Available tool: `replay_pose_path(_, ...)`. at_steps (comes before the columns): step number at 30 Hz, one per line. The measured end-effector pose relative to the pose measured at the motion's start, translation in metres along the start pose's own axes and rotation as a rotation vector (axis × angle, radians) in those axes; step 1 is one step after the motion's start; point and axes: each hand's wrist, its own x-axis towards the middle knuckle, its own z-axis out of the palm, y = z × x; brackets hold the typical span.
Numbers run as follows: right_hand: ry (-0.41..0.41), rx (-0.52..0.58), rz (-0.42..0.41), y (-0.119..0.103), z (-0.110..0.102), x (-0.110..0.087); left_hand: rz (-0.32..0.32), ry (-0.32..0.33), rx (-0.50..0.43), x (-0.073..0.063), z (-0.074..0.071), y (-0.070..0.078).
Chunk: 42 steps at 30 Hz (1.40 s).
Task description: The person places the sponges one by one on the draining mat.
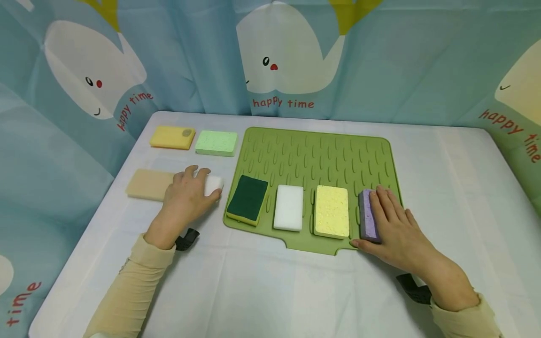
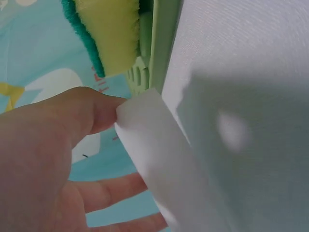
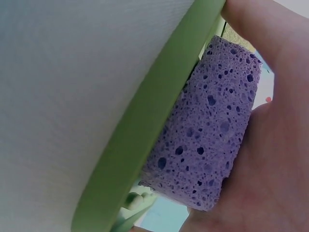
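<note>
On the left, my left hand holds a white sponge over the table, its thumb against one end and fingers along the other side. In the left wrist view the white sponge shows between thumb and fingers. My right hand rests over a purple sponge at the right edge of the green mat. Its fingers lie extended across the sponge's top, the thumb spread at the near end. The right wrist view shows the purple sponge's porous side beneath the palm.
Along the mat's near side lie a green-and-yellow scouring sponge, another white sponge and a yellow sponge. Left of the mat are a yellow sponge with a round mark, a light green sponge and a beige sponge.
</note>
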Motion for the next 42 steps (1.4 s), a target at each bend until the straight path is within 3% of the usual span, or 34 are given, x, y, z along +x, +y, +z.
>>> replay_pose_path(9, 0.012, -0.006, -0.003, 0.000, 0.000, 0.000, 0.075, 0.051, -0.109, 0.009, -0.003, 0.001)
replay_pose_path(23, 0.017, -0.012, -0.004, -0.001, 0.001, 0.001, 0.084, 0.017, -0.218, 0.019, -0.014, 0.009)
replay_pose_path(27, 0.020, -0.009, -0.004, -0.001, 0.001, 0.000, 0.092, 0.013, -0.222, 0.023, -0.017, 0.011)
replay_pose_path(35, 0.023, -0.013, -0.005, -0.003, 0.000, -0.001, 0.036, -0.022, -0.190, 0.027, -0.020, 0.015)
replay_pose_path(42, 0.011, -0.006, 0.004, -0.003, -0.002, -0.001, 0.080, 0.022, -0.200, 0.031, -0.022, 0.020)
